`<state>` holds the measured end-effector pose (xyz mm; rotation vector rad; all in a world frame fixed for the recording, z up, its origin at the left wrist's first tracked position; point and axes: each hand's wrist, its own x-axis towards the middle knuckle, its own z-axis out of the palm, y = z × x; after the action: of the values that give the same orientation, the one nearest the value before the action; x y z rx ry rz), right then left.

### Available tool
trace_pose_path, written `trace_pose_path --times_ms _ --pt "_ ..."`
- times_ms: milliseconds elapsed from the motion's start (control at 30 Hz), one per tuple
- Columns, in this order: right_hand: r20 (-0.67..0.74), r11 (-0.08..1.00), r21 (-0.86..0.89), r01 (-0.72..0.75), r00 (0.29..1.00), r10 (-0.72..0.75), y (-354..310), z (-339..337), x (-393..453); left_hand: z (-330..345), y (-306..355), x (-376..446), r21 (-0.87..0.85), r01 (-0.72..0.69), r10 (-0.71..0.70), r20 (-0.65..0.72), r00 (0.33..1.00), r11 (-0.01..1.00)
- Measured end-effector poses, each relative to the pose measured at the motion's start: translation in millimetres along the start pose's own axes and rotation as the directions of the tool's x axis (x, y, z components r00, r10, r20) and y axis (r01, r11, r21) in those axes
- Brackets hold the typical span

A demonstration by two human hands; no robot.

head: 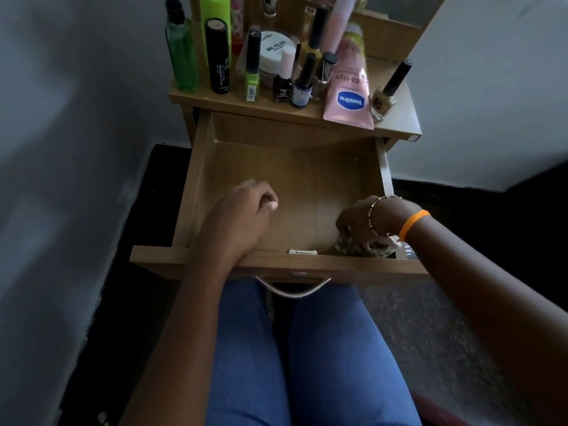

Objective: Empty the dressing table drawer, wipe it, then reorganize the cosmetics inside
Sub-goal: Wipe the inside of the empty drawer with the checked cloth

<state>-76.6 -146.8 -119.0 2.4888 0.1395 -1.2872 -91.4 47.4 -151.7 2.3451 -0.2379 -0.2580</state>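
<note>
The wooden drawer (295, 167) is pulled out over my lap, and its floor is bare. My right hand (362, 222) is in the near right corner, gripping a crumpled light cloth (353, 249) against the drawer floor. My left hand (246, 210) hovers inside the drawer at the left, fingers loosely curled and holding nothing. The cosmetics stand on the table top (215, 101): a pink Vaseline tube (349, 87), a green bottle (181, 50), a black makeup stick (218, 56), a white nail polish remover tub (273, 52) and several nail polish bottles (301, 84).
A metal handle (292, 289) hangs from the drawer front above my knees in blue jeans. Grey walls close in on both sides, with dark floor below. A mirror frame (390, 23) rises behind the cosmetics.
</note>
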Motion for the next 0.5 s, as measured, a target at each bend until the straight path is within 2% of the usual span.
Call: trace_pose_path --times_ms 67,100,167,200,233,300,333,400,500 --pt "-0.064 0.973 0.228 -0.036 0.997 0.052 6 0 5 -1 0 0 -0.007 -0.015 0.014 -0.111 0.994 1.000" --pt "-0.161 0.953 0.301 0.038 0.987 0.012 4 -2 8 -1 0 1 -0.012 -0.017 0.015 -0.149 0.989 1.000" --pt "-0.263 0.857 0.425 0.291 0.946 -0.191 -18 -12 7 -2 0 1 -0.017 -0.020 0.017 -0.193 0.981 1.000" --pt "-0.287 0.789 0.437 0.432 0.898 -0.333 -35 -17 9 -2 0 1 -0.017 -0.020 0.016 -0.206 0.978 1.000" --pt "-0.300 0.723 0.462 0.513 0.858 -0.417 -54 -19 13 -2 1 1 -0.016 -0.018 0.014 -0.218 0.976 1.000" --pt "-0.347 0.631 0.520 0.576 0.817 -0.461 -85 -22 12 -3 2 0 -0.006 -0.004 0.002 -0.243 0.970 1.000" --pt "-0.387 0.627 0.488 0.607 0.795 -0.468 -93 -22 14 -3 2 -1 -0.001 0.003 -0.003 -0.252 0.968 1.000" --pt "-0.373 0.654 0.434 0.620 0.784 -0.496 -96 -21 20 -3 2 -2 -0.008 -0.001 -0.001 -0.257 0.966 1.000" --pt "-0.241 0.693 0.431 0.577 0.814 -0.528 -62 -15 21 -2 1 -2 -0.018 -0.023 0.019 -0.219 0.976 1.000"
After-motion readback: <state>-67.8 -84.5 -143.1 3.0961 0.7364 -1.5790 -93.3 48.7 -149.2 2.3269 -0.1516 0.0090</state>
